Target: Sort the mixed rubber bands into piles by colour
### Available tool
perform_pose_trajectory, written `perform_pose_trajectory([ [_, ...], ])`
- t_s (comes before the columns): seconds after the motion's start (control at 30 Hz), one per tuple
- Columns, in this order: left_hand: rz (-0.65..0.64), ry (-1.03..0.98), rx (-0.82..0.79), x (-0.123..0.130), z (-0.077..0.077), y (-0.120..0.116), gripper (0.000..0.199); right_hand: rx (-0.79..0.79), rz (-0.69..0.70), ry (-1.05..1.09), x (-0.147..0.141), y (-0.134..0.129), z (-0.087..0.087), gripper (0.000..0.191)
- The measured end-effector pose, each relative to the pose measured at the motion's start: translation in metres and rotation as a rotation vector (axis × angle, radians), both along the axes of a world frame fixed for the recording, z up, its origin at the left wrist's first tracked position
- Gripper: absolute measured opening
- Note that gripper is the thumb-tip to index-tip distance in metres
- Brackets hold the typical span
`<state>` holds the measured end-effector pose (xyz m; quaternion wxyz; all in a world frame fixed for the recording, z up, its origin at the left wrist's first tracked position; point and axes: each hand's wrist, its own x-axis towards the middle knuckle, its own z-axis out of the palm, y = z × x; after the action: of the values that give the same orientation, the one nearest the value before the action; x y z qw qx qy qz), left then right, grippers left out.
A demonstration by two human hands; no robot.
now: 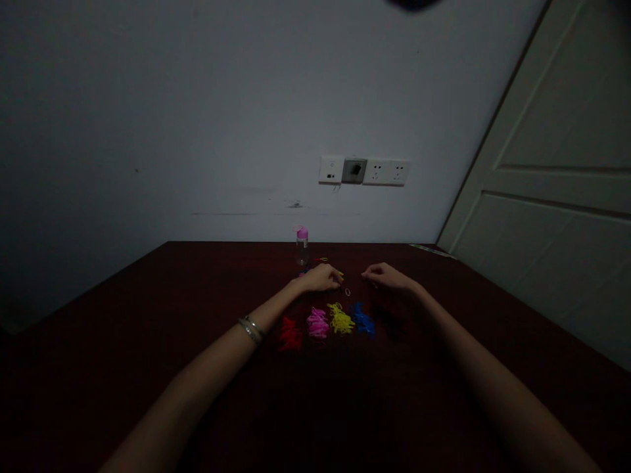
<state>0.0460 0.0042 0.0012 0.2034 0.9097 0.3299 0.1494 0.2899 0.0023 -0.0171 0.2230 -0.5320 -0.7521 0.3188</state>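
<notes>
On the dark red table, my left hand rests near the far middle, fingers bent together, with a small yellow piece at its fingertips. My right hand is a short way to the right, its fingers drawn together; whatever they may hold is too small to make out. A small pale loop lies between the hands. Nearer to me are four piles of small bands: red, pink, yellow and blue.
Behind my left hand stands a clear bottle with a pink cap. A small yellow and red item lies beside it. Sockets are on the wall, and a white door is at the right.
</notes>
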Motion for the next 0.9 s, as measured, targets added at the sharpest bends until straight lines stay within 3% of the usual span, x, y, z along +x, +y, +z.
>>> perform_pose_trajectory([
  [0.13,-0.01,0.153,0.113,0.02,0.001,0.003,0.024,0.081,-0.145,0.123,0.008,0.005,-0.018,0.05],
  [0.3,-0.006,0.32,0.179,0.034,0.0,-0.001,0.023,0.202,-0.245,0.177,0.007,0.006,-0.027,0.049],
  [0.6,0.018,0.271,0.161,0.032,-0.003,-0.004,0.014,0.299,-0.297,0.138,0.004,0.006,-0.031,0.05],
  [0.73,-0.026,0.122,0.08,0.022,-0.003,0.003,0.015,0.298,-0.291,0.137,0.007,0.009,-0.033,0.051],
  [0.9,-0.106,0.02,-0.191,-0.01,0.012,-0.001,0.016,0.267,-0.301,0.156,0.004,0.005,-0.029,0.051],
])
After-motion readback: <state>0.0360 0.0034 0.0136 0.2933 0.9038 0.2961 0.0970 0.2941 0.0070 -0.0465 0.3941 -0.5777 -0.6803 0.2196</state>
